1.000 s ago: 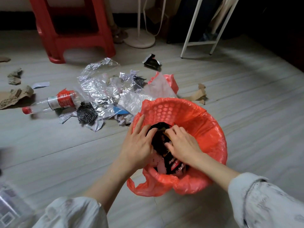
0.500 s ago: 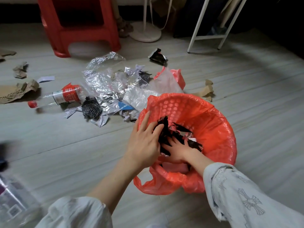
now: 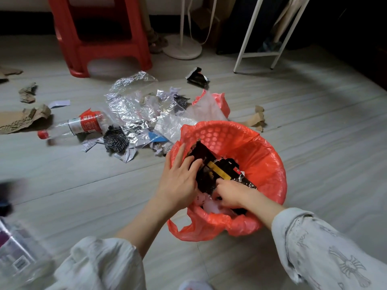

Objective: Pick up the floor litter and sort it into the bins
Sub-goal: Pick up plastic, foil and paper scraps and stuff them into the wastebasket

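A round bin lined with an orange-red bag (image 3: pixel 259 147) stands on the floor in front of me. Inside it lies a black wrapper with a yellow stripe (image 3: pixel 217 170). My left hand (image 3: pixel 180 178) presses flat on the wrapper's left side at the bin's rim, fingers straight. My right hand (image 3: pixel 229 194) reaches down into the bin, fingers curled on the wrapper's lower edge. More litter lies beyond the bin: crumpled clear plastic film (image 3: pixel 134 105), a plastic bottle with a red label (image 3: pixel 83 124), a black crumpled wrapper (image 3: pixel 115 141) and another black wrapper (image 3: pixel 198 77).
Torn cardboard pieces lie at the far left (image 3: pixel 21 120) and right of the bin (image 3: pixel 256 120). A red plastic stool (image 3: pixel 100 38), a white fan base (image 3: pixel 182 49) and a white metal rack (image 3: pixel 270 53) stand at the back. A blurred clear container (image 3: pixel 18 254) sits at lower left.
The black wrapper has opened out and risen inside the bin, showing its yellow stripe. My right hand has drawn back toward the bin's near side; my left hand stays on the wrapper.
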Available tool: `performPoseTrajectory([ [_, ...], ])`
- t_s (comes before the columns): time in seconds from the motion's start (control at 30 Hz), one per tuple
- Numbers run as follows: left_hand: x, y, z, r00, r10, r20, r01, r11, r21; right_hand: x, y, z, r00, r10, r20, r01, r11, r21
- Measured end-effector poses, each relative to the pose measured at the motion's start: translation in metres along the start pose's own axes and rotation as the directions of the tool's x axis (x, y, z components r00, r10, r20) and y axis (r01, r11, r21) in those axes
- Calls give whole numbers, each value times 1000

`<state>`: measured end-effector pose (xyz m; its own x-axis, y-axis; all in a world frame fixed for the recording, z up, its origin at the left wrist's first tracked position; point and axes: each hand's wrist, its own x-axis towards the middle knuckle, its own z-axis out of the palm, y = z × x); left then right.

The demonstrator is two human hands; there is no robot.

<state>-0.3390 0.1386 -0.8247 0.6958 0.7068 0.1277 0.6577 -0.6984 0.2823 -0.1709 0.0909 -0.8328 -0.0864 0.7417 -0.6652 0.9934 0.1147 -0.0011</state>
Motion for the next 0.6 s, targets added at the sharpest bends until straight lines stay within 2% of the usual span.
performPoseTrajectory([
  [0.13, 2, 4, -3, 998, -20, 54, 20, 1000, -2, 10, 4, 11, 984, 41, 173, -37, 999, -25],
  [0.23, 2, 3, -1, 999, -22, 38, 22, 1000, -6, 16, 1, 16, 977, 42, 207, -35, 999, -38],
  [0.3, 1, 2, 2, 1000, -4, 10, 4, 1000, -8, 15, -2, 15, 979, 27, 204, -33, 999, 24],
  [0.37, 1, 1, 5, 1000, 11, 1, -11, 1000, 4, 15, 2, 13, 985, 37, 170, -74, 973, 217],
  [0.4, 2, 0, 6, 1000, 13, -4, -13, 1000, 11, 15, 8, 11, 988, 62, 143, -111, 922, 370],
  [0.5, 1, -1, 5, 1000, 0, -21, 0, 1000, 3, 12, 24, 5, 983, 162, 81, -166, 626, 762],
  [0.53, 1, 0, 5, 1000, -4, -20, 4, 1000, -7, 12, 27, 5, 974, 217, 70, -181, 549, 816],
  [0.57, 0, 1, 4, 1000, -6, -10, 5, 1000, -13, 12, 30, 5, 958, 282, 48, -200, 539, 818],
  [0.6, 0, 2, 4, 1000, -10, 0, 10, 1000, -13, 12, 33, 7, 934, 358, 12, -239, 597, 766],
])
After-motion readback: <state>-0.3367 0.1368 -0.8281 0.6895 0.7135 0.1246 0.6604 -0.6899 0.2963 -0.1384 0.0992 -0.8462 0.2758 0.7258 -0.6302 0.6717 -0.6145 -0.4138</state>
